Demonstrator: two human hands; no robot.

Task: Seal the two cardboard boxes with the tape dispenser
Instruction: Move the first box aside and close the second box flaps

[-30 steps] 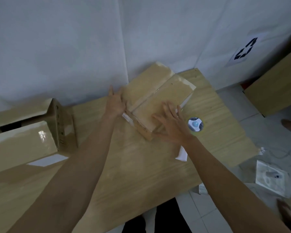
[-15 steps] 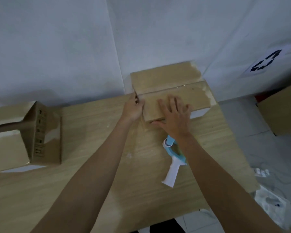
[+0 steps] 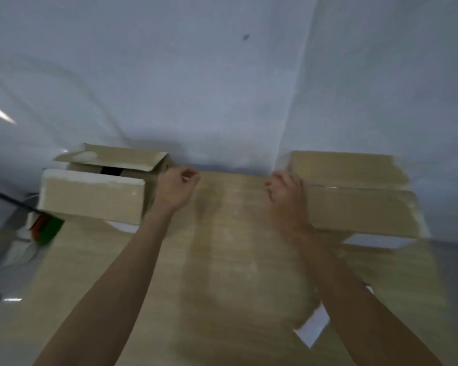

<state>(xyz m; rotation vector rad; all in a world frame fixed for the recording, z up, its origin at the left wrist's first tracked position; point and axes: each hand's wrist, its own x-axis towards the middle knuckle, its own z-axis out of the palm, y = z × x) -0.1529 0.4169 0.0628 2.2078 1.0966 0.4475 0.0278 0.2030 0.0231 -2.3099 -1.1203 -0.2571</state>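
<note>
Wooden table (image 3: 222, 286), near edge out of view. Nearest: white handle of the dispenser (image 3: 312, 330) on the table, partly under the right forearm. Left hand (image 3: 176, 187) over the table, fingers curled in, holding nothing, just beside the left box (image 3: 90, 196), flaps open. Right hand (image 3: 286, 196), blurred, touches the left end of the right box (image 3: 360, 207), flaps closed; grip cannot be told. White wall (image 3: 196, 88) behind.
</note>
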